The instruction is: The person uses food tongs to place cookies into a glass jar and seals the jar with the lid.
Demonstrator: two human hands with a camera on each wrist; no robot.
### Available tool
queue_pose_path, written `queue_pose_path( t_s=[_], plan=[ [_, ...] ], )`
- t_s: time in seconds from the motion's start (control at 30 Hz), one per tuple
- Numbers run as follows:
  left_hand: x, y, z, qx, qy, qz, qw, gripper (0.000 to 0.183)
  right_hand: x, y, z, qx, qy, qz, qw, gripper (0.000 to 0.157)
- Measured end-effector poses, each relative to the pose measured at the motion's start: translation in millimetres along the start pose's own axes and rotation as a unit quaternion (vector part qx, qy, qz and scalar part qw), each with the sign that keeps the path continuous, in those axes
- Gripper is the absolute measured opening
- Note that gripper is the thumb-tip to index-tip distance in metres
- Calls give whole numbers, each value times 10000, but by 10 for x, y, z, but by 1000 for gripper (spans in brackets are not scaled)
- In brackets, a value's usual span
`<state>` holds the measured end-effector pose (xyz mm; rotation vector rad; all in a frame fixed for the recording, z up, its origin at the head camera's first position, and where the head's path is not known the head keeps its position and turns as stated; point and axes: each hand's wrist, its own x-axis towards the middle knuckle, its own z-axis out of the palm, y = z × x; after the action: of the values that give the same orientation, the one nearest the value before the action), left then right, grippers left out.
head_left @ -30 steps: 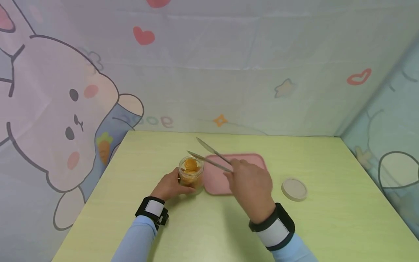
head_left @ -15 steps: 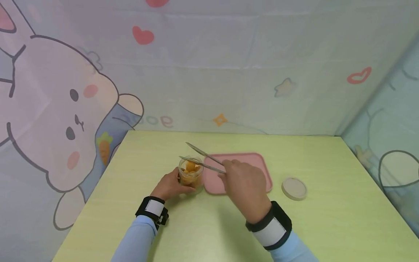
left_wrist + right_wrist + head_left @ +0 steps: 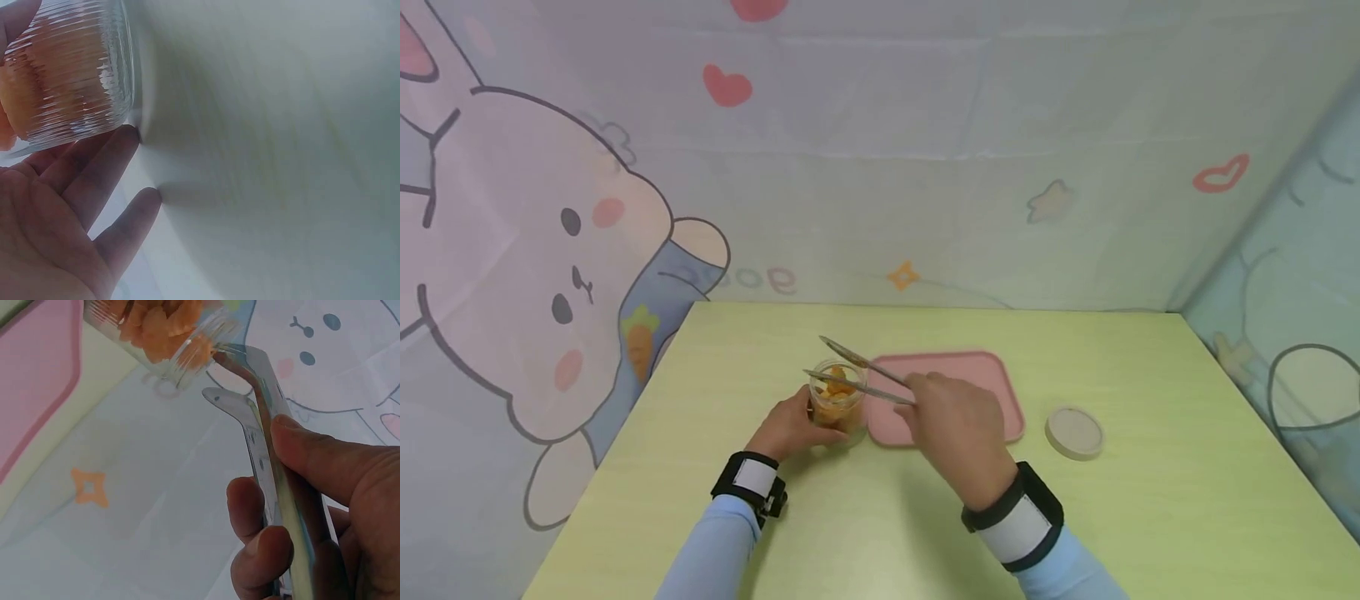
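Observation:
A ribbed glass jar stands uncapped on the table, with orange pieces inside that look like dried fruit. My left hand holds it from the left, thumb on the near side. In the left wrist view, two fingertips touch the table beside the jar's base. My right hand grips metal tongs, thumb against one arm and fingers around the other. The tongs' arms are spread, with one tip at the jar's mouth and the other beyond the rim. No piece shows between the tips.
Right behind the jar lies a pink tray, partly covered by my right hand. A round pale lid rests farther right on the pale yellow-green table. A printed cloth hangs behind.
My right hand has moved left and slightly down, bringing the tongs' tips from above the jar to its mouth and rim. My left hand and the jar stay put.

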<state>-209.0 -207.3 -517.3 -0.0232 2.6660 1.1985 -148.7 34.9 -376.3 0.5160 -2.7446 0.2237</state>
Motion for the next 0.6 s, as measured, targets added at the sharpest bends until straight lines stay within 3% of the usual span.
queue_pose_path(
  t_s=[0.23, 0.47, 0.53, 0.6],
  plan=[
    [10, -15, 6, 4, -11, -5, 10000, 87, 18, 33, 1, 72, -6, 261, 9996, 26],
    [2, -4, 1, 8, -23, -52, 10000, 85, 121, 36, -59, -544, 368, -497, 9966, 24],
    [2, 0, 4, -16, -23, -62, 10000, 85, 167, 10, -121, -773, 304, -681, 9942, 18],
    [8, 4, 9, -64, -18, -61, 10000, 86, 209, -37, -211, -917, -19, -757, 9929, 12]
  ],
)
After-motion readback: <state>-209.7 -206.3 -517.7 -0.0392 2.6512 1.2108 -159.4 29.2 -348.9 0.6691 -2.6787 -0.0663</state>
